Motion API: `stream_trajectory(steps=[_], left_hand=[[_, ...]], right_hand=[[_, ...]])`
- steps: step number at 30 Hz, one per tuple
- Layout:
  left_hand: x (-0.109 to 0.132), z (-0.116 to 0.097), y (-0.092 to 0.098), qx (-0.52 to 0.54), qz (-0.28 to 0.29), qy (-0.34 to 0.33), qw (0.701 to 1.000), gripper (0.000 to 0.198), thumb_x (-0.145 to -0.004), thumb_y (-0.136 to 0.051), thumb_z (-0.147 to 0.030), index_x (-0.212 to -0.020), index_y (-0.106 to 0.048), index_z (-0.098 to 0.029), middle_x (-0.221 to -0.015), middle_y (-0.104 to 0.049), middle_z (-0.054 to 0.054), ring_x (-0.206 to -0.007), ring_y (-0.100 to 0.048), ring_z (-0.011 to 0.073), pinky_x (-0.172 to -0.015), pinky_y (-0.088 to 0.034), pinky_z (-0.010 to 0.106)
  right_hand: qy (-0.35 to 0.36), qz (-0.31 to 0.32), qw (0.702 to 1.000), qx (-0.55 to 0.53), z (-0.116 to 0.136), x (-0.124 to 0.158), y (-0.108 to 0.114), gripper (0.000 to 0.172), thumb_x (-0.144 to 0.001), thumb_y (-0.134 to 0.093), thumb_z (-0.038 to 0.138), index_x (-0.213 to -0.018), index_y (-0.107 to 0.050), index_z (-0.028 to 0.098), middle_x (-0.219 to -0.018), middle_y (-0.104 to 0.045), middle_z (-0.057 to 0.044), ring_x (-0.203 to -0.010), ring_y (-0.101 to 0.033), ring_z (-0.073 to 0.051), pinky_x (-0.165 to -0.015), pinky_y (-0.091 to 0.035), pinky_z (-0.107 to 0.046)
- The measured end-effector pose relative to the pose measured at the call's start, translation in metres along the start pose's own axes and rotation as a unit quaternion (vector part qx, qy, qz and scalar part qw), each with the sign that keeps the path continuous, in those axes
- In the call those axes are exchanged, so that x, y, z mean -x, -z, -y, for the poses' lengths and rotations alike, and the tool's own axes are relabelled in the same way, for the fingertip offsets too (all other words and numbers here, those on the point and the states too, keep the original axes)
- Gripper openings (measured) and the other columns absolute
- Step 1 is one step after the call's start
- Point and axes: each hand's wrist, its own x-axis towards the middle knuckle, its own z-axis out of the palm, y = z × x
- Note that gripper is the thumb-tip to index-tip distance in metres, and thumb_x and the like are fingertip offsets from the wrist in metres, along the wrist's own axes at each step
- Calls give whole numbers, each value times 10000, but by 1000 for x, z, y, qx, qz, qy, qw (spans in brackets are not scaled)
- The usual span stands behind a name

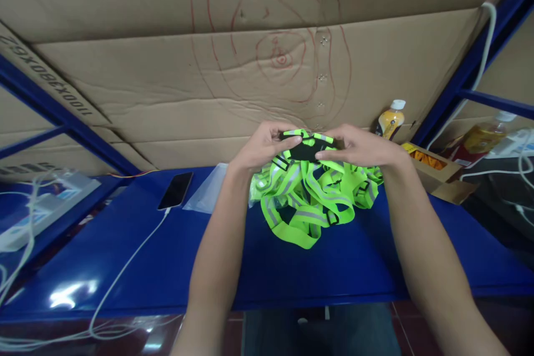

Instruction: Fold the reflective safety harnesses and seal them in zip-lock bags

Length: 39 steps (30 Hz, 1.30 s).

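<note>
A tangle of neon green reflective straps [311,203] with grey stripes lies on the blue table [267,272], hanging from my hands. My left hand [262,147] pinches the upper end of the straps from the left, fingers closed. From the right, my right hand [359,146] grips the same end, fingers closed around a black buckle piece [307,150] between both hands. The bundle's lower loops rest on the table.
A black phone [176,190] on a white cable lies at the left, beside a clear plastic bag [208,194]. A yellow bottle [390,119], an open cardboard box [438,169] and another bottle [479,139] stand at the right. Cardboard sheets [250,67] line the back. A power strip [37,206] sits far left.
</note>
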Motion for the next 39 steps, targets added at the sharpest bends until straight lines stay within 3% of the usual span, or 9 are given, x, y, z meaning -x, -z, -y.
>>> stream_trajectory(steps=[6,11,17,21,26,29,31,35,39], left_hand=[[0,0,0,-30,23,15,999,518,-797,-860,-674,-971,-818,-188,-1008,-797,92,-895,-735,232,-740,-574,303],[2,-14,-3,76,-25,108,991,775,-806,-612,-941,-825,-764,-182,-782,-740,105,-662,-713,237,-578,-561,338],[2,-22,-8,72,-68,179,979,498,-726,-898,-611,-735,-643,-184,-612,-587,9,-492,-532,137,-462,-407,261],[3,-18,1,-33,-102,74,992,393,-754,-868,-503,-855,-679,-174,-825,-667,33,-740,-626,183,-664,-498,295],[8,-21,10,-203,-29,-64,977,361,-867,-809,-528,-902,-685,-190,-906,-685,40,-928,-629,219,-867,-497,325],[7,-23,6,-191,-55,-78,977,424,-855,-828,-577,-894,-664,-188,-890,-682,34,-863,-617,196,-820,-493,305],[6,-23,2,-131,-86,-78,985,495,-830,-834,-639,-972,-692,-187,-993,-722,67,-936,-657,217,-827,-511,307],[4,-19,0,17,-118,18,993,596,-896,-664,-785,-969,-728,-197,-888,-726,81,-784,-677,212,-628,-498,296],[7,-14,4,48,-75,144,986,491,-765,-880,-636,-784,-702,-178,-697,-623,22,-577,-548,141,-517,-398,268]], right_hand=[[-2,-60,996,64,0,2,2,250,-969,-683,393,-856,-759,184,-627,-475,51,-600,-388,-109,-599,-299,-264],[61,-176,973,134,3,-1,-4,224,-976,-632,236,-1079,-828,204,-906,-785,-47,-858,-708,-204,-818,-483,-302],[124,-254,945,165,-1,-16,-24,535,-954,-501,96,-1426,-714,231,-1475,-695,-83,-1403,-634,-287,-1210,-452,-446],[132,-197,959,154,2,-13,-21,661,-962,-696,310,-1597,-539,217,-1643,-536,-131,-1511,-521,-338,-1243,-419,-521],[78,-156,976,131,7,-5,-10,416,-960,-744,433,-1300,-753,194,-1193,-798,-98,-1071,-729,-296,-957,-533,-406],[53,-190,973,121,9,-4,-8,227,-945,-758,375,-1018,-816,168,-845,-776,-32,-793,-690,-216,-769,-488,-325],[67,-235,963,110,10,-5,-11,165,-944,-736,306,-1012,-827,186,-873,-789,-29,-812,-707,-218,-776,-496,-325],[130,-305,937,106,6,-15,-27,324,-930,-620,151,-1158,-832,244,-1187,-814,-56,-1083,-763,-278,-959,-563,-398],[160,-349,912,144,6,-25,-39,466,-912,-551,81,-1264,-802,256,-1402,-741,-56,-1308,-690,-298,-1154,-501,-475]])
